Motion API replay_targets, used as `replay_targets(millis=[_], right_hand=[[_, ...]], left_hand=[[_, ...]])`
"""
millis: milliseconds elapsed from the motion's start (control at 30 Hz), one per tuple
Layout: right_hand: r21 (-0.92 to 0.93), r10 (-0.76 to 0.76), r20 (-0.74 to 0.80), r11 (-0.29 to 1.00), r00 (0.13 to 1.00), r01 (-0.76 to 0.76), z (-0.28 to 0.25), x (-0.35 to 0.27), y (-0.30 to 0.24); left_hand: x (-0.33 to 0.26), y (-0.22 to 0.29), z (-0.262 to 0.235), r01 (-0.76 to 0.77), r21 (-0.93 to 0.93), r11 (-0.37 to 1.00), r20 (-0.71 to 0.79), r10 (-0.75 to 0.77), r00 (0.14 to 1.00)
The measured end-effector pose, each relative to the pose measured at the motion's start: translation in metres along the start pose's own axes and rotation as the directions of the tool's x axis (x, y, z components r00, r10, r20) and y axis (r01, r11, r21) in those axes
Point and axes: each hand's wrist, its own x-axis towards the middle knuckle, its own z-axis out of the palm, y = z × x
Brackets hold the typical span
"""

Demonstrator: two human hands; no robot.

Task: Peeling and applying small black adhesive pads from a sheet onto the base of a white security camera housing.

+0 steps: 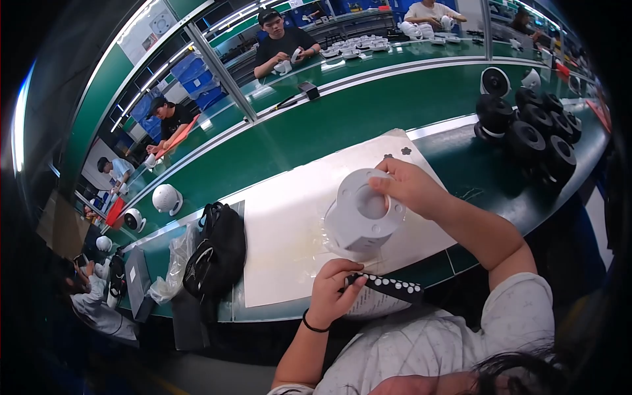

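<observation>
The green workbench (368,112) runs wide in front of you, and on it lies the white paper mat (289,230), which serves as your landmark. The mat's near edge sits close to the bench's front lip; its far corner reaches toward the pale strip running along the bench. Left of the mat, touching its edge, slumps a black bag (217,253). Well right of the mat stands a cluster of black round housings (536,131). The green surface beyond the mat's far edge is bare up to the rail.

Over the mat's right half you hold a white round fan housing (361,214), tilted, its ringed rim and recessed centre facing you. Your right hand (411,187) grips its upper rim, thumb on the face. At the mat's near edge, your left hand (332,289) pinches the end of a black strip of white round stickers (388,286).
</observation>
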Motion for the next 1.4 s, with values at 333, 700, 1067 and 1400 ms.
replay_targets(millis=[333,700,1067,1400], right_hand=[[-0.095,0.057,0.272,0.995,0.961,-0.032,-0.006,0.007,0.009],[-0.575,-0.444,0.253,0.646,0.86,0.503,-0.006,-0.042,-0.042],[-0.603,-0.39,0.457,0.525,0.799,0.601,0.013,-0.064,-0.045],[-0.486,-0.301,0.49,0.685,0.818,0.543,0.01,-0.05,-0.04]], left_hand=[[-0.008,0.008,0.009,0.111,-0.125,0.986,-0.132,-0.127,0.983],[0.019,0.038,0.004,0.138,-0.292,0.946,-0.471,-0.268,0.84],[0.025,0.047,0.013,0.015,-0.272,0.962,-0.507,-0.156,0.848],[0.013,0.039,0.012,0.001,-0.457,0.89,-0.465,-0.24,0.852]])
